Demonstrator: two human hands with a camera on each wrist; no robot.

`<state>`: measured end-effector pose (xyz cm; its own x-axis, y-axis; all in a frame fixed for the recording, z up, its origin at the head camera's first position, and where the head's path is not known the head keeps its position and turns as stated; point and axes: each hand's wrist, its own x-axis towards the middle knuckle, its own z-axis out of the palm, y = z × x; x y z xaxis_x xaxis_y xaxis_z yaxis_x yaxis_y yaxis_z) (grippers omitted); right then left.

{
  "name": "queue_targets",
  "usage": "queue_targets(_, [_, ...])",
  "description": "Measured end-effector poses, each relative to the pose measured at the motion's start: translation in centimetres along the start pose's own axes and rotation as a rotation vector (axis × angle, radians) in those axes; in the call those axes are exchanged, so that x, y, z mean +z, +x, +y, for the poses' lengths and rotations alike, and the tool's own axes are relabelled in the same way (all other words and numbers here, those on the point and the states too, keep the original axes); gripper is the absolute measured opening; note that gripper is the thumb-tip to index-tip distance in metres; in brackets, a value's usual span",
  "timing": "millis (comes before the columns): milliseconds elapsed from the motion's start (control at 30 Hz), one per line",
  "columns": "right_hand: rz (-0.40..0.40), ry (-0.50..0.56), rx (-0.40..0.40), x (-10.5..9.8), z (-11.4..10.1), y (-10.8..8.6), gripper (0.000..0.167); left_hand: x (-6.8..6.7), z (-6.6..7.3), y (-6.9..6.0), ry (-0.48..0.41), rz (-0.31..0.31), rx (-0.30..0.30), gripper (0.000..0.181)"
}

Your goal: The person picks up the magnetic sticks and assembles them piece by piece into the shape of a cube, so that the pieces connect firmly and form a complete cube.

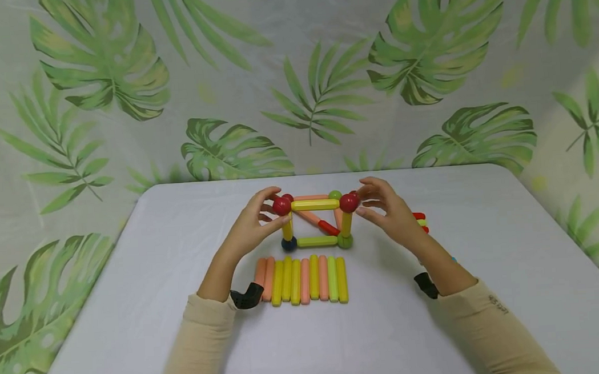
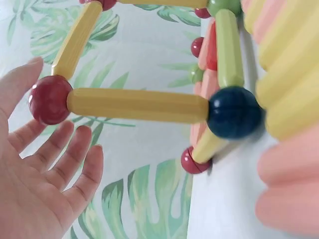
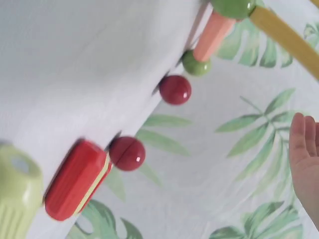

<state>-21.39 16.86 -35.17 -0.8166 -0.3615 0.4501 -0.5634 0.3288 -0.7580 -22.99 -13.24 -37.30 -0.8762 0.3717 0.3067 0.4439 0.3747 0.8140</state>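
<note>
A frame of magnetic rods and balls stands on the table, with a yellow top rod (image 1: 315, 205) joining a left red ball (image 1: 282, 206) and a right red ball (image 1: 348, 203). Yellow uprights lead down to a dark blue ball (image 2: 234, 112) and a green ball (image 1: 345, 241), linked by a green rod (image 1: 317, 241). My left hand (image 1: 250, 224) is around the left red ball, thumb and fingers apart; contact is unclear. Beside the right red ball, my right hand (image 1: 391, 210) has its fingers loosely bent. Only part of it shows in the right wrist view.
Several yellow, pink and green rods (image 1: 305, 281) lie in a row before the frame. A diagonal red rod (image 1: 328, 227) and pink rods lie behind its front. Red rods (image 3: 77, 179) and loose red balls lie right. Leaf-patterned cloth (image 1: 325, 94) hangs behind the white table (image 1: 381, 342).
</note>
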Motion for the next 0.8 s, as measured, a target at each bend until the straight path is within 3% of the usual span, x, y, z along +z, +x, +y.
queue_targets(167, [0.07,-0.052,0.056,-2.0,1.6,0.5,0.043,-0.7,-0.4,-1.9,0.054,0.026,-0.054,0.056])
queue_targets(267, [0.077,-0.118,0.143,-3.2,4.6,0.7,0.044,-0.7,-1.3,-3.5,0.116,0.015,-0.106,0.053])
queue_targets(333, [0.065,-0.15,0.207,-3.9,6.8,0.7,0.047,-0.6,-2.3,-4.5,0.153,-0.029,-0.169,0.051])
queue_targets(433, [0.046,-0.182,0.286,-5.0,9.2,0.3,0.049,-0.4,-2.8,-5.8,0.23,-0.171,-0.297,0.044])
queue_targets(533, [0.009,-0.204,0.337,-6.0,9.5,-0.5,0.05,0.0,-3.0,-6.3,0.291,-0.306,-0.402,0.041])
queue_targets(600, [-0.022,-0.216,0.363,-6.6,9.3,-1.0,0.051,0.3,-2.9,-6.4,0.318,-0.346,-0.448,0.041])
queue_targets(800, [-0.118,-0.3,0.415,-8.2,8.5,-3.1,0.051,0.6,-2.0,-6.6,0.33,-0.316,-0.507,0.034])
